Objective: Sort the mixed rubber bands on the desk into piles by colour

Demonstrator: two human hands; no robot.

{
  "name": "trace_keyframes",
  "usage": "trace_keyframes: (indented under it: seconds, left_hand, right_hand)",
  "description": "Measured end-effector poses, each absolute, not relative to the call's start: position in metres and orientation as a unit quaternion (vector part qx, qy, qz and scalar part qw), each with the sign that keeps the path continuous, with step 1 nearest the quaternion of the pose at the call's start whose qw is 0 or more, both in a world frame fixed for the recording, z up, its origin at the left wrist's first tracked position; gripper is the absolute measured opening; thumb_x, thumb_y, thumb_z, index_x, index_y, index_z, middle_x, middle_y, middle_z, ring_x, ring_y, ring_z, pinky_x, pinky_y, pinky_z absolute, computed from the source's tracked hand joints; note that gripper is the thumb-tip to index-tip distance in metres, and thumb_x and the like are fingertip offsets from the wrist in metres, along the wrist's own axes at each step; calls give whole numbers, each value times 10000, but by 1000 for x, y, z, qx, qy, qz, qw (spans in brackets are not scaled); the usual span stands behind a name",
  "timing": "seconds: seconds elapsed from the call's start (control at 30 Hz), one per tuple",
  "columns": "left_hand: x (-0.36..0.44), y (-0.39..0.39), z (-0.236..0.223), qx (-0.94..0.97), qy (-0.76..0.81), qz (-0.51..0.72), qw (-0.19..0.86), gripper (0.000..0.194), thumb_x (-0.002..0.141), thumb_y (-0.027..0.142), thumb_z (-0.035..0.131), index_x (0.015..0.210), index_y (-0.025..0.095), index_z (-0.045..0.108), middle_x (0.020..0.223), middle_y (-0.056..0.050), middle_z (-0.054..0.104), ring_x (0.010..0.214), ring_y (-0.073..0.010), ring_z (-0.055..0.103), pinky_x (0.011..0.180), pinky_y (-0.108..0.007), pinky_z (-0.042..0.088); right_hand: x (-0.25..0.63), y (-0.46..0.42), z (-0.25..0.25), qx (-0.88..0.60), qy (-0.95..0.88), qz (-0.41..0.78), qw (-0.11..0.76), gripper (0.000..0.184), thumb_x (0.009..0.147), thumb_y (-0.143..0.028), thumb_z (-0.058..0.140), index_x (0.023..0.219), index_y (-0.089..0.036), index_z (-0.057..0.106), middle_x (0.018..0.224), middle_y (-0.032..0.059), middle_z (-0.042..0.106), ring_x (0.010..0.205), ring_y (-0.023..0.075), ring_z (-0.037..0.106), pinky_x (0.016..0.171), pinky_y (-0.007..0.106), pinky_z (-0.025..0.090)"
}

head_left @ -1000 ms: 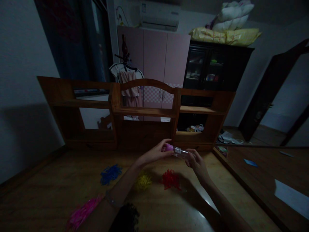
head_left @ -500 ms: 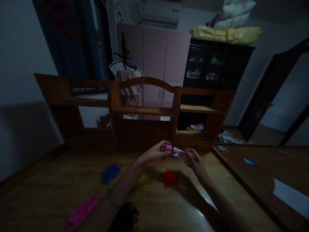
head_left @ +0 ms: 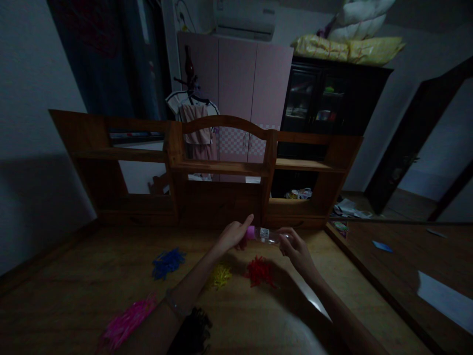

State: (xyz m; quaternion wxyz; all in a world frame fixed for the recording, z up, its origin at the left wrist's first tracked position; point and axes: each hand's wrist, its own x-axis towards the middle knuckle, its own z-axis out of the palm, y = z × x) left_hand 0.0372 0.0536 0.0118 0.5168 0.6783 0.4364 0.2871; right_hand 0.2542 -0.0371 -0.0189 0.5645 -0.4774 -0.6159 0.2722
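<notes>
Held sideways above the table is a clear bottle [head_left: 271, 235] with a pink cap [head_left: 251, 232] and a small printed label. My left hand [head_left: 233, 234] is closed around the cap end, its thumb raised and its other fingers partly hidden behind the cap. At the bottle's other end, my right hand [head_left: 295, 246] grips the clear body. Below the bottle lies a heap of thin red strands [head_left: 260, 271]. A smaller yellow heap [head_left: 220, 276] sits to its left, and a blue heap [head_left: 168, 263] lies farther left.
Near my left forearm are a pink heap [head_left: 129, 320] and a black heap [head_left: 192, 331], partly covered by the arm. A wooden shelf unit [head_left: 221, 170] stands along the table's far edge. White paper [head_left: 445, 301] lies on the lower surface at right.
My left thumb has lifted off the cap and points up. The bottle has shifted slightly left and lies more level. My right hand keeps its grip; the heaps look the same.
</notes>
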Motion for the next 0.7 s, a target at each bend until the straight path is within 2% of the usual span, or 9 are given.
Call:
trace_keyframes:
  seconds: [0.07,0.13,0.2,0.27,0.37,0.47,0.53,0.6,0.7]
  left_hand:
    - [36,50,18,693,398,300,520,672,752,754,478,942,127,626,749,-60,648,593,-151,608,501,-245,465]
    - [33,47,25,712,350,307,527,634,713,646,642,1141,183,571,984,-66,653,786,-155,629,614,-242,505]
    - [29,44,33,731,309,298,531,671,638,518,776,1189,205,555,1069,-66,634,890,-163,613,691,-249,514]
    - [26,42,38,744,290,285,530,655,599,462,817,1147,188,587,1046,-70,634,893,-170,607,702,-257,515]
    - [25,42,41,754,302,274,515,562,680,543,728,1071,155,618,964,-75,642,769,-149,609,642,-258,510]
    - [27,47,38,759,355,261,479,605,823,677,447,957,115,626,823,-79,642,600,-123,573,564,-261,484]
    - [26,51,32,764,403,254,436,672,858,704,301,918,111,612,782,-88,641,579,-137,575,546,-266,468]
    - [22,55,23,771,451,251,374,625,858,687,335,947,125,595,846,-111,658,676,-178,619,588,-275,465]
    - [16,56,6,783,509,232,273,479,813,562,546,1053,147,562,1021,-152,660,940,-260,635,728,-296,452]
  right_hand:
    - [256,-35,-20,-482,-605,274,571,303,902,-478,545,1020,-200,565,606,-43,491,524,106,446,488,220,348]
    - [257,-33,-21,-487,-592,280,578,313,900,-492,539,1008,-199,562,588,-46,489,514,105,439,481,217,338]
    - [258,-32,-21,-486,-582,294,582,319,900,-500,534,1000,-199,557,581,-48,486,511,104,435,481,214,334]
    - [258,-32,-21,-484,-575,310,582,326,894,-508,539,995,-198,552,575,-51,482,508,102,431,481,212,330]
    - [256,-33,-19,-477,-570,325,585,334,884,-514,549,991,-198,546,567,-53,477,503,102,424,477,209,317]
    - [256,-35,-17,-476,-563,329,590,327,891,-509,543,998,-199,549,578,-47,487,515,104,428,485,209,316]
    - [258,-36,-16,-477,-554,331,597,328,890,-509,544,1007,-203,554,598,-40,505,528,109,441,490,211,321]
    - [261,-35,-16,-477,-535,340,609,340,875,-520,555,1014,-210,555,643,-28,542,535,110,458,493,213,327]
    - [271,-29,-18,-496,-492,366,615,383,828,-558,579,1004,-219,548,711,-15,594,501,98,464,480,214,331]
